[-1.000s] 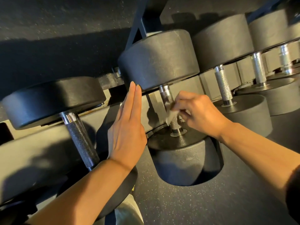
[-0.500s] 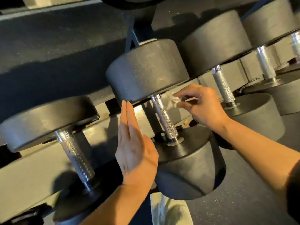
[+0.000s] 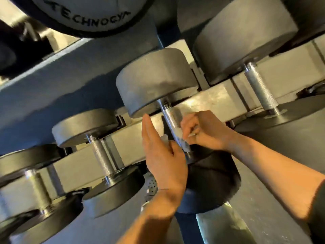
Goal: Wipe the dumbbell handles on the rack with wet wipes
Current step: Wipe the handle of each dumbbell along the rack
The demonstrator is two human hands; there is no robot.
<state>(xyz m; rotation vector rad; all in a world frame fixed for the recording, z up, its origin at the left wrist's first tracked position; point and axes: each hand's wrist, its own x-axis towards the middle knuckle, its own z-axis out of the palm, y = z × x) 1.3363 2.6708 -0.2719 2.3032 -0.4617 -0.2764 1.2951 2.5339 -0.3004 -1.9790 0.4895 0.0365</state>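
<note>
A black dumbbell lies on the grey rack (image 3: 207, 101) in the middle of the view, its knurled steel handle (image 3: 169, 118) slanting down to the right. My right hand (image 3: 204, 131) is closed on a white wet wipe (image 3: 182, 140) and presses it against the lower part of that handle. My left hand (image 3: 161, 152) is flat with fingers together, just left of the handle, its thumb near the handle's lower end. A corner of the wipe shows between my hands.
Other dumbbells sit on the same rack: one to the left with its handle (image 3: 102, 155), another at far left (image 3: 37, 189), one to the right (image 3: 262, 88). A round weight marked TECHNOGYM (image 3: 91, 16) hangs above. Dark floor lies at lower right.
The view has tilted up and shifted, showing the upper shelf. My right hand has slid the wipe from the top of the handle down to its lower part. My left hand stays flat beside it.
</note>
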